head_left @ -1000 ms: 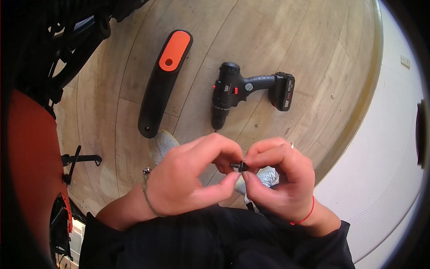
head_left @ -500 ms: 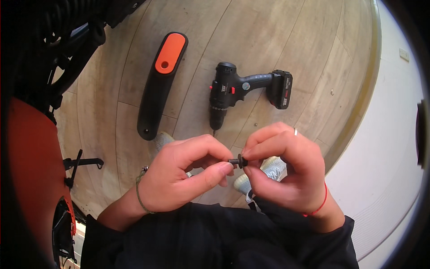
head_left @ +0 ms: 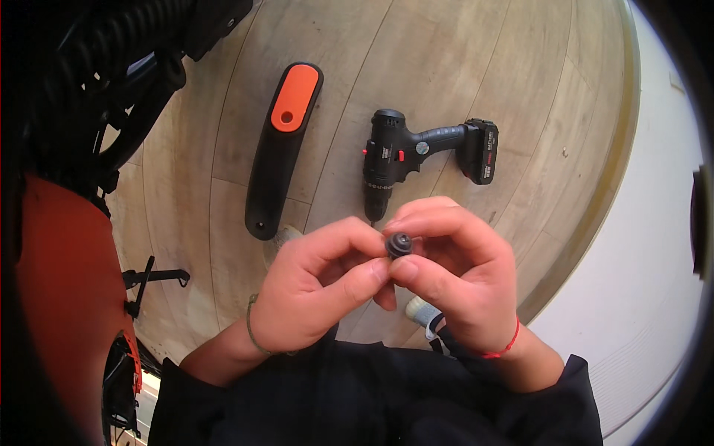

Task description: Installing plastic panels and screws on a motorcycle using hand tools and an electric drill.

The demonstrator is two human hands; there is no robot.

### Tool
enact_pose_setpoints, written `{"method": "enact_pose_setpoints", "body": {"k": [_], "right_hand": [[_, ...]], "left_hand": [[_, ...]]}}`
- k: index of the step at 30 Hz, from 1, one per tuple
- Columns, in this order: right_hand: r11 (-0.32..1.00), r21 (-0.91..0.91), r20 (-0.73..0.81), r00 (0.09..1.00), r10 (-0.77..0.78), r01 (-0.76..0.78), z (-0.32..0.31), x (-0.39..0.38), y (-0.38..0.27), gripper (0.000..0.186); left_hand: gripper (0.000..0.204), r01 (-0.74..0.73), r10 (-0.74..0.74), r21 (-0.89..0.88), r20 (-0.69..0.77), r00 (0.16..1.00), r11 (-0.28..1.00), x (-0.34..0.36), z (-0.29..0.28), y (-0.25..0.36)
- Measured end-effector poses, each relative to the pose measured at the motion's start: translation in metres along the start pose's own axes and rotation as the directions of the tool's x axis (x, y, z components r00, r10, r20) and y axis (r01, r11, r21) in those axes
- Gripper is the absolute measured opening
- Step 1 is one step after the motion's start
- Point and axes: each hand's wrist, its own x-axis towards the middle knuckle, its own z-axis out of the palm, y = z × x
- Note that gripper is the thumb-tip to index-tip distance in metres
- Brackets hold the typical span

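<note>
A small dark bolt (head_left: 399,244) with a washer-like flange is pinched between my two hands, its round head turned up toward me. My left hand (head_left: 320,286) closes thumb and forefinger at the bolt's left side. From the right, the thumb and fingers of my right hand (head_left: 461,271) grip it too. The bolt's threaded shank is hidden behind the head and fingers. Just beyond my hands a black cordless drill (head_left: 387,156) lies on its side, the bit end toward me. Left of it is a long black cover (head_left: 277,175) with an orange inset (head_left: 296,97).
A vehicle's black frame parts (head_left: 141,111) and a large red-orange panel (head_left: 71,297) fill the left side. A black lever (head_left: 160,277) sticks out from it. On the right, a white wall (head_left: 617,282) meets the wood-plank floor (head_left: 513,134). My shoes show partly below my hands.
The bolt has turned from lying sideways, shank to the left, to head facing up. My right hand has moved left, closer to my left hand. The whole view has shifted slightly.
</note>
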Motion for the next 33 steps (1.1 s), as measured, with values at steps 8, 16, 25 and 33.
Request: {"method": "enact_pose_setpoints", "body": {"k": [8,16,25,33], "right_hand": [[0.953,0.114,-0.009,0.958,0.285,-0.282,-0.002,0.003,-0.014,0.021],[0.868,-0.489,0.127,0.992,-0.025,0.084,-0.001,0.002,-0.016,0.022],[0.778,-0.568,0.158,0.963,-0.218,0.269,0.004,0.0,-0.01,0.036],[0.786,-0.546,0.154,0.957,-0.244,0.289,0.001,0.002,-0.003,0.033]], "left_hand": [[0.025,-0.151,0.224,0.39,-0.148,0.963,0.908,-0.007,-0.014,0.001],[0.029,-0.229,0.263,0.493,0.0,0.965,0.839,-0.005,-0.012,0.006],[0.031,-0.176,0.201,0.28,-0.063,0.978,0.944,-0.01,-0.009,0.005],[0.023,-0.026,0.045,0.178,-0.103,0.994,0.984,-0.011,-0.005,0.009]]}}
